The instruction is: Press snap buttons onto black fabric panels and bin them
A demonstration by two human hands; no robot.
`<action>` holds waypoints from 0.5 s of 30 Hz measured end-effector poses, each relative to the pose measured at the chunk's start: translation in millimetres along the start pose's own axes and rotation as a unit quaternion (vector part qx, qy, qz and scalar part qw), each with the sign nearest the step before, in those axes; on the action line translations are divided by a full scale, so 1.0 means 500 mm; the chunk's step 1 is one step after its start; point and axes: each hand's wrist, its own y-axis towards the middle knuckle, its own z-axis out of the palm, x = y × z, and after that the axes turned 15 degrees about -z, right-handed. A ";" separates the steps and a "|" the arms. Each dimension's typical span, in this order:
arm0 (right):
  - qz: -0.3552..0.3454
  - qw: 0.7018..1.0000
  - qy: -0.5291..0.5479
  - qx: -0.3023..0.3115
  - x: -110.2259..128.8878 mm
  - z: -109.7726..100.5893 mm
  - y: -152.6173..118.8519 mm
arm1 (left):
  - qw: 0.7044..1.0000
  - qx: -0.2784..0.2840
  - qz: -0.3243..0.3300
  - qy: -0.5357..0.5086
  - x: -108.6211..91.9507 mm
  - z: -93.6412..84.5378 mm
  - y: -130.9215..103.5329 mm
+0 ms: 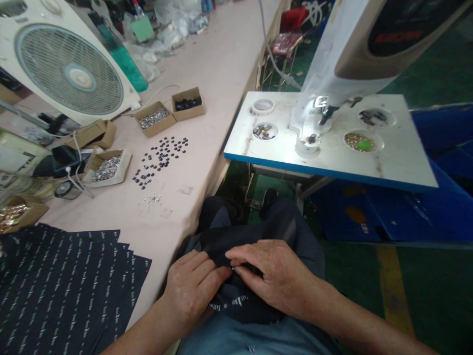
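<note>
A dark printed cloth [240, 301] with white lettering lies across my lap. My left hand [192, 283] is closed on this cloth, its fingers curled into the fabric. My right hand [273, 276] meets it from the other side, thumb and forefinger pinched close to the left thumb. Between the fingertips shows a small shiny metal piece [233, 268], mostly covered, so its kind is unclear. On the table to the left lie scattered black round snap caps [162, 155] and a small cluster of tiny silver pieces [153, 200].
A stack of printed dark cloth pieces [66, 286] covers the near left of the table [218, 74]. Small cardboard boxes [157, 129] hold silver and black parts. A box fan [70, 74] stands behind. At the right is a press machine [314, 113] on a white worktop [266, 155].
</note>
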 end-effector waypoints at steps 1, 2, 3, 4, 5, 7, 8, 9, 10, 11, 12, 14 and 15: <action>-0.012 1.000 -0.012 0.007 0.000 -0.001 0.000 | 1.000 0.001 -0.008 -0.008 0.000 0.000 0.000; -0.021 0.999 -0.020 0.016 0.001 -0.004 0.001 | 1.000 0.002 -0.019 -0.016 -0.001 0.000 0.001; -0.027 0.999 -0.025 0.027 0.002 -0.007 0.002 | 0.999 0.002 -0.034 -0.025 -0.001 0.000 0.002; -0.028 0.999 -0.024 0.039 0.003 -0.013 0.003 | 0.998 0.004 -0.050 -0.033 -0.002 0.000 0.003; -0.024 0.998 -0.018 0.048 0.005 -0.020 0.004 | 0.997 0.007 -0.068 -0.041 -0.002 0.001 0.005; -0.007 0.998 0.007 0.063 0.010 -0.037 0.007 | 0.993 0.015 -0.099 -0.059 -0.002 0.003 0.008; 0.003 0.997 0.025 0.071 0.013 -0.047 0.007 | 0.991 0.023 -0.113 -0.072 -0.001 0.004 0.009; 0.010 0.996 0.042 0.078 0.015 -0.055 0.008 | 0.987 0.032 -0.129 -0.088 0.000 0.004 0.011; 0.016 0.995 0.058 0.085 0.018 -0.061 0.008 | 0.983 0.042 -0.146 -0.103 0.000 0.005 0.012; 0.020 0.993 0.068 0.092 0.020 -0.065 0.008 | 0.978 0.053 -0.166 -0.117 0.001 0.005 0.014; 0.023 0.992 0.075 0.099 0.021 -0.065 0.008 | 0.972 0.064 -0.188 -0.128 0.001 0.006 0.016; 0.028 0.991 0.071 0.106 0.021 -0.057 0.008 | 0.958 0.091 -0.236 -0.138 0.000 0.006 0.021; 0.033 0.992 0.063 0.107 0.020 -0.050 0.009 | 0.949 0.109 -0.262 -0.137 0.000 0.006 0.025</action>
